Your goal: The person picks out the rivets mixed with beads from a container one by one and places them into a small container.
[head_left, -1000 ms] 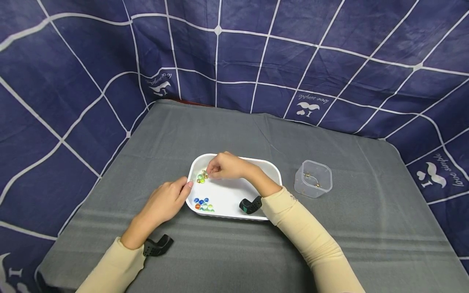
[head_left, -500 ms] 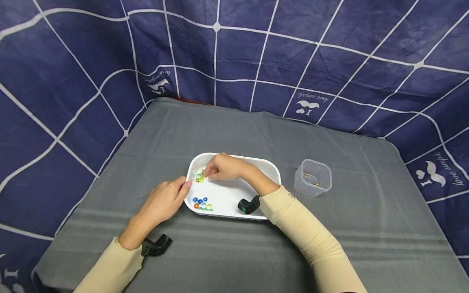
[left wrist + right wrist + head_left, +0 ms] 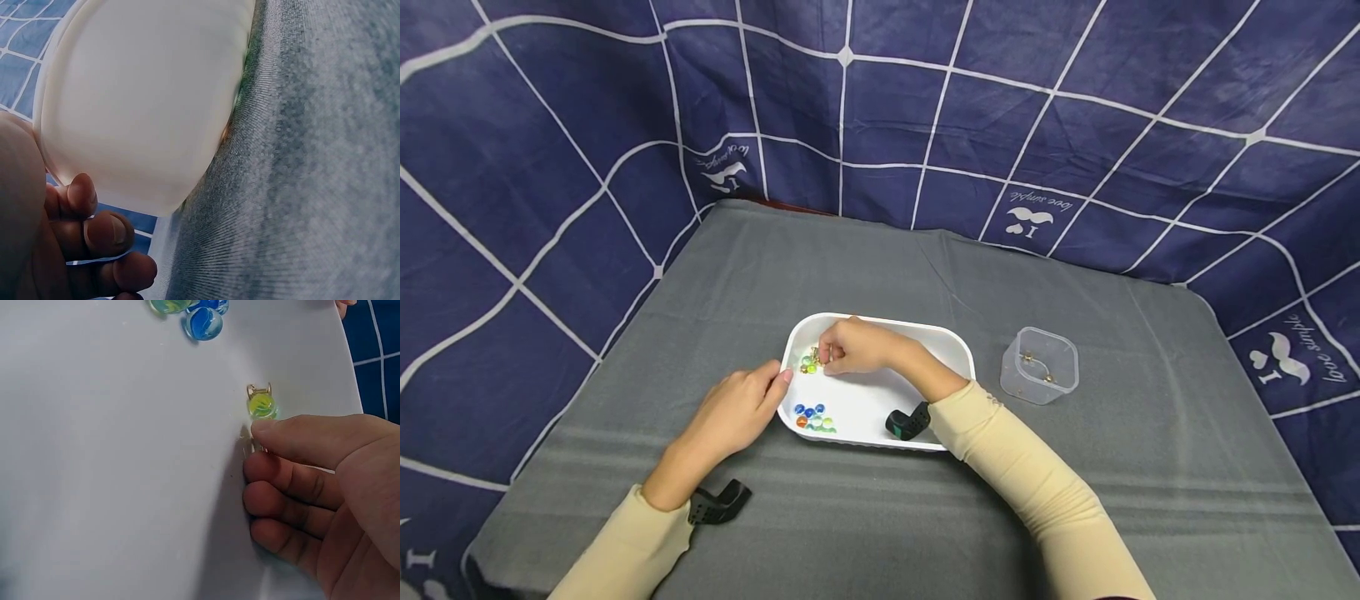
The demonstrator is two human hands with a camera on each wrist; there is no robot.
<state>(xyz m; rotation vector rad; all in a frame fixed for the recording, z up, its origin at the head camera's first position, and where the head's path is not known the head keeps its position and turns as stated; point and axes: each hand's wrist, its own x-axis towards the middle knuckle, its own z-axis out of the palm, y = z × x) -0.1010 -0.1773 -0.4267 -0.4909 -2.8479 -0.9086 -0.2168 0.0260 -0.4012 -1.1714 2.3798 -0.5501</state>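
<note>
My left hand (image 3: 741, 408) holds the left end of a white tray (image 3: 880, 396), thumb at the rim; the left wrist view shows its curled fingers (image 3: 109, 234) below the tray's outer wall. Inside the tray, my right hand (image 3: 861, 346) reaches to the far left corner. Its thumb and index finger pinch a small gold-coloured piece (image 3: 255, 445), mostly hidden by the fingertips. Just beyond the thumb lie a yellow-green marble (image 3: 262, 406) and another gold-coloured piece (image 3: 259, 390). Blue marbles (image 3: 809, 412) and an orange one (image 3: 802, 422) sit in the near left corner.
Right of the tray stands a clear plastic box (image 3: 1039, 367) with a few small gold-coloured pieces (image 3: 1048, 378) inside. Grey cloth (image 3: 865, 267) covers the table, and a blue grid-patterned curtain (image 3: 895, 108) hangs around its back and sides.
My right hand shifts only slightly at the far left corner, fingers still down among the small pieces. The left hand keeps its hold on the tray; marbles and box stay put.
</note>
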